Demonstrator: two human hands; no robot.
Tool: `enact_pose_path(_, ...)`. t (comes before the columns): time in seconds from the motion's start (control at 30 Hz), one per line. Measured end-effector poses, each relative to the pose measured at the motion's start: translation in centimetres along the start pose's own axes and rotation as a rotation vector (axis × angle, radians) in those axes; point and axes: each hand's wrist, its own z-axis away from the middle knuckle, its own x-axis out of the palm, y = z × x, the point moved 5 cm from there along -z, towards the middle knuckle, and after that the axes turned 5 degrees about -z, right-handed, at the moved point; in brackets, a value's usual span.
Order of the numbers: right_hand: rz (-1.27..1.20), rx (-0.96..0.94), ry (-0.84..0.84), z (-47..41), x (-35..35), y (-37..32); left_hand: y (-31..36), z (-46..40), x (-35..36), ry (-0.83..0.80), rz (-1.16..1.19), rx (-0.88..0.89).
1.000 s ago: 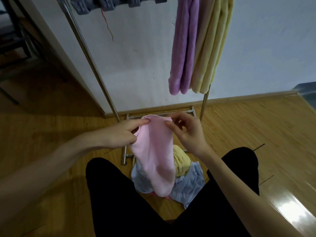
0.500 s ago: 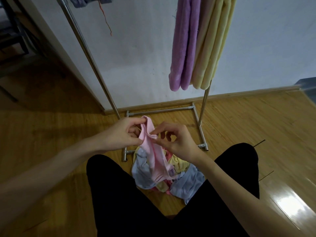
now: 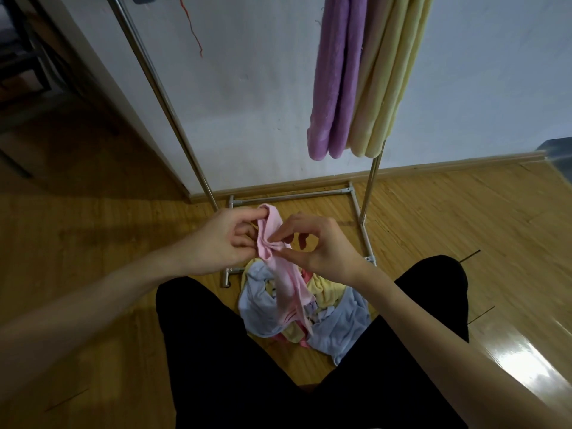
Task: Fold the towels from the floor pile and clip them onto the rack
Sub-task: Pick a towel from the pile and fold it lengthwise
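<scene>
A pink towel (image 3: 286,274) hangs gathered into a narrow strip between my hands, above the floor pile. My left hand (image 3: 221,239) pinches its top end between thumb and fingers. My right hand (image 3: 322,243) pinches the bunched cloth just below, thumb and forefinger closed on a fold. The pile (image 3: 334,323) of blue, yellow and pink towels lies on the wooden floor between my knees. The metal rack (image 3: 158,88) stands against the white wall, with a purple towel (image 3: 335,78) and yellow towels (image 3: 390,78) hanging from it at the right.
The rack's base tubes (image 3: 362,230) lie on the floor just behind the pile. My black-trousered legs (image 3: 216,351) flank the pile. A dark doorway with furniture opens at the left. A red thread (image 3: 193,29) dangles from blue items at the top.
The pink towel, first held spread wide between my hands, has been gathered into a narrow strip. My hands have come closer together and a little lower.
</scene>
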Motion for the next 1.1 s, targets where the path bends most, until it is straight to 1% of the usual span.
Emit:
enact_pose_path(0.13,-0.002,-0.015,-0.022,-0.2,-0.1,-0.4,0.2,-0.1,-0.3,0.091,-0.137,0.055)
enact_pose_path(0.2,-0.013,-0.019,-0.035,-0.2,-0.2,-0.6,0.2,-0.1,-0.4,0.129,-0.282,0.097)
enact_pose_path(0.3,-0.049,-0.023,-0.053,-0.3,-0.5,-0.9,0.4,0.2,-0.7,0.24,-0.486,0.159)
enact_pose_path(0.5,-0.166,-0.001,-0.073,-0.4,-1.4,-1.5,0.1,0.5,-1.1,0.439,-0.692,0.317)
enact_pose_path(0.57,-0.203,0.002,-0.078,-0.4,-1.5,-1.7,0.1,0.4,-1.1,0.447,-0.67,0.339)
enact_pose_path(0.63,-0.222,0.014,-0.085,-0.5,-1.7,-1.8,-0.1,0.1,-0.9,0.396,-0.618,0.362)
enact_pose_path(0.7,-0.222,0.028,-0.089,-0.4,-2.0,-1.7,-0.3,-0.2,-0.8,0.368,-0.57,0.352)
enact_pose_path(0.77,-0.216,0.036,-0.081,-0.3,-2.2,-1.5,-0.1,-0.3,-1.0,0.378,-0.537,0.333)
enact_pose_path(0.97,-0.218,0.057,-0.052,0.2,-2.8,-1.5,1.5,-0.3,-1.0,0.402,-0.554,0.396)
enact_pose_path(1.1,-0.163,0.052,-0.029,0.1,-3.0,-1.4,1.8,-0.4,-0.7,0.395,-0.563,0.405)
